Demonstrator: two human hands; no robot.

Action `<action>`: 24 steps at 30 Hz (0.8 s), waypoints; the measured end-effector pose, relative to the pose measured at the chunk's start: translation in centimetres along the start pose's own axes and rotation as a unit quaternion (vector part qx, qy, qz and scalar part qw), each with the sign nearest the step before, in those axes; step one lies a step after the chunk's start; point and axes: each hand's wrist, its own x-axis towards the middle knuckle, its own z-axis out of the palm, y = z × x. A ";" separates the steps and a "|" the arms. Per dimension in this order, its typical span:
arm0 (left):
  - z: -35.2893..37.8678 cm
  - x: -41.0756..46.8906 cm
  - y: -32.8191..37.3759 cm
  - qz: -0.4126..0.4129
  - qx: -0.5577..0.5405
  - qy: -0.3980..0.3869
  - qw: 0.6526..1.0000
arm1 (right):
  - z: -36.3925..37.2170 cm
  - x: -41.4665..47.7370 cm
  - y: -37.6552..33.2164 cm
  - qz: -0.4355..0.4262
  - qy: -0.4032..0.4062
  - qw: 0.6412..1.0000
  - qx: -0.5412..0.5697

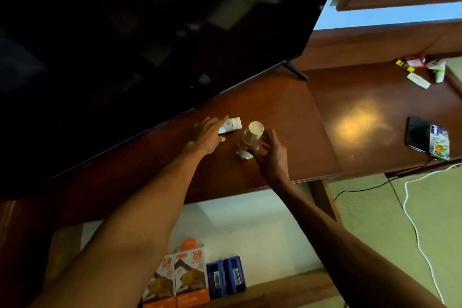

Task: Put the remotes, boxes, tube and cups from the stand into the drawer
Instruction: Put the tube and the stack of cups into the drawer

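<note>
Nearest the camera the drawer (250,220) is pulled open under the stand (287,112), with the orange boxes (180,280) and two blue ones (226,276) already standing in a row at its front; up on the stand the right hand (268,155) has its fingers curled around a tilted paper cup (252,134), mouth up, probably so it lifts clear of what looks like a second cup (243,154) beneath, though that's blurry. Just past it the left hand (207,135) reaches flat, fingers loosely spread and closed on nothing, touching the white tube (231,124) lying by the TV (125,45); my guess is both come down in one trip.
</note>
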 end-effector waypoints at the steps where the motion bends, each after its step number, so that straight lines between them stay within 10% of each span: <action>1: 0.3 0.0 0.0 0.001 -0.001 0.009 1.000 | 0.0 -0.1 0.0 -0.002 0.001 1.000 0.007; 24: 4.4 -15.8 7.2 -0.121 -0.239 0.157 0.951 | -5.4 -3.9 2.3 -0.020 -0.106 0.994 0.008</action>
